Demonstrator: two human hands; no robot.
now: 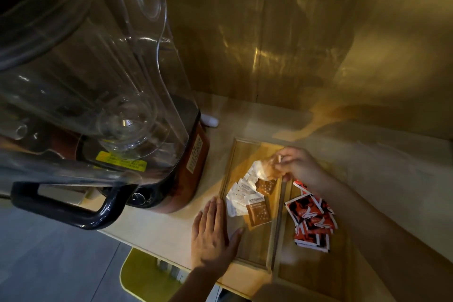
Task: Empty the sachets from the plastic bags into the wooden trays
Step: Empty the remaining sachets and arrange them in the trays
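Two wooden trays stand side by side on the counter. In the left tray (253, 251) lie several white and brown sachets (257, 209). Above its far half my right hand (297, 167) pinches a crumpled clear plastic bag (266, 168), upended, with a brown sachet (266, 186) hanging at its mouth. My left hand (212, 230) lies flat on the left tray's left rim, fingers spread, the thumb inside the tray. The right tray (282, 235) holds a heap of several red, black and white sachets (312, 222), partly under my right forearm.
A big blender (103, 95) with a clear cover and a black handle (66, 206) fills the left side, close to the left tray. A gold reflective wall (294, 32) closes off the back. A yellow-green stool (144, 274) stands below the counter's near edge.
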